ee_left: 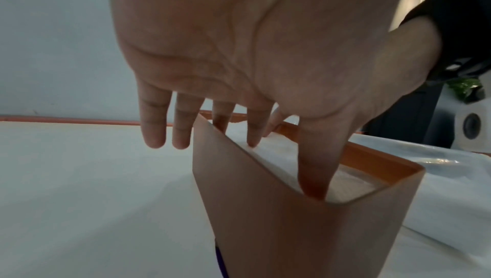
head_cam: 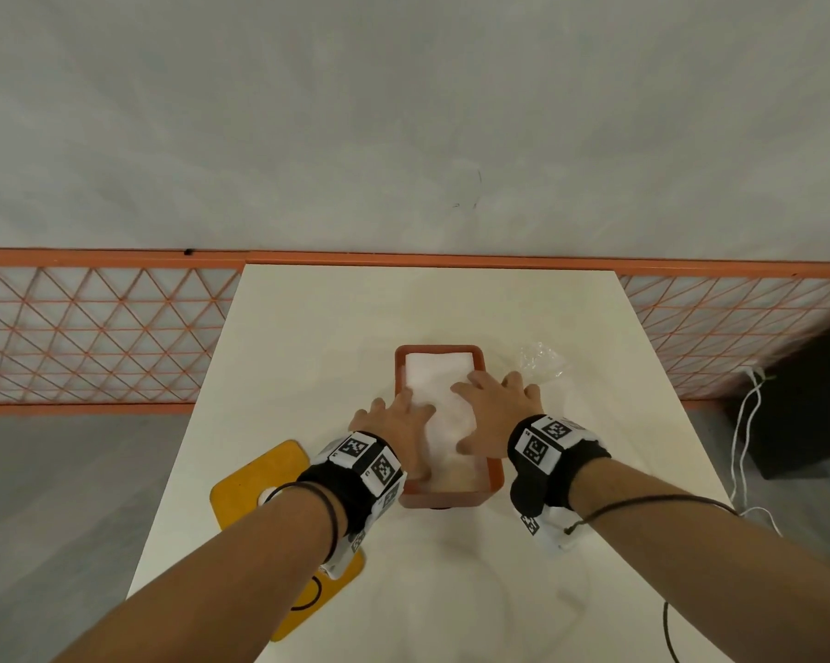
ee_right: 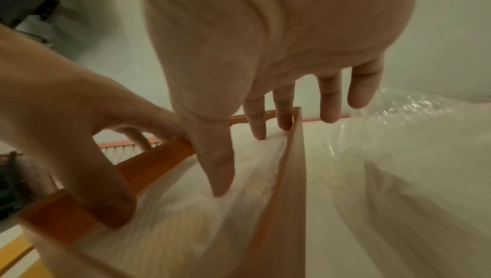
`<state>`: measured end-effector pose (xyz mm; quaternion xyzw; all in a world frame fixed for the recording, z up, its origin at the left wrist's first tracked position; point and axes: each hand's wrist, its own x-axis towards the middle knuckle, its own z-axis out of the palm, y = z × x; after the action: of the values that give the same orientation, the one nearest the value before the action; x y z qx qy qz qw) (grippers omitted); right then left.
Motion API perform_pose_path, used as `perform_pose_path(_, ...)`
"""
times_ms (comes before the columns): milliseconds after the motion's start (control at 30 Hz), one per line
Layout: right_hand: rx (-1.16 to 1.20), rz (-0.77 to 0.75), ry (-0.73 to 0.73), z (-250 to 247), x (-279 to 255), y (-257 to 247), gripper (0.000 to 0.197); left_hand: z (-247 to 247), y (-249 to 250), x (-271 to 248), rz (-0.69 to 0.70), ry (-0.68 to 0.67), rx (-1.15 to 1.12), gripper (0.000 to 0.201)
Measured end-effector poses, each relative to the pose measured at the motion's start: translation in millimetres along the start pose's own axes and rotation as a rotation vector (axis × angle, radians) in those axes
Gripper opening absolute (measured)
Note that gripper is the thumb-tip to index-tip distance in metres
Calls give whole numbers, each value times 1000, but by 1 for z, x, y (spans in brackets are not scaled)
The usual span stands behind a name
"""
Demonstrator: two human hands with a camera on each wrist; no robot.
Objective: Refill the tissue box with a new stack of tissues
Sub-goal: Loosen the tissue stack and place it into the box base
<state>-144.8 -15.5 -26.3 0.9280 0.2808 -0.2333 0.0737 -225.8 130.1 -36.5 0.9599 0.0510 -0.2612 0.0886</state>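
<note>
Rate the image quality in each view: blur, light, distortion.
Head view: sharp, evenly lit, wide-angle bend in the orange mesh fence. Left wrist view: dim, left hand shadowed, orange plastic tissue box fairly crisp. Right wrist view: motion-blurred, right hand soft, glare on crinkled clear plastic wrapper.
</note>
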Motion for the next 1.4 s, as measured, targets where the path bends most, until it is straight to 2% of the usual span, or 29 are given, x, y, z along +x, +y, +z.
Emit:
perform_pose_path(167,49,10,-33,4,3,3,89,5,0,4,5,-30,-140,95)
perform_pose_path(367,68,29,-38,0,3,5,95,4,1,5,23,11,-124,83)
perform_pose_path(567,51,31,-33,6,5,-2,95,7,-3,11,37,6,-88,81)
perform_pose_path(733,23,43,-36,7,7,-6,96,14,-9,21,48,-20,-130,106)
perform_pose_path(867,-3,22,-49,2,5,-2,105,10,-12,19,47,8,-166,116)
perform_pose_path(1000,-13,14,-112,3,6,3,113,5,-19,22,57,-63,-109,126)
perform_pose_path(1200,-60,-5,-95,8,11,1,111,9,-14,25,7,-10,30,114)
perform_pose_path(1400,-64,1,-82,12,14,-2,111,14,-9,27,25,45,120,105)
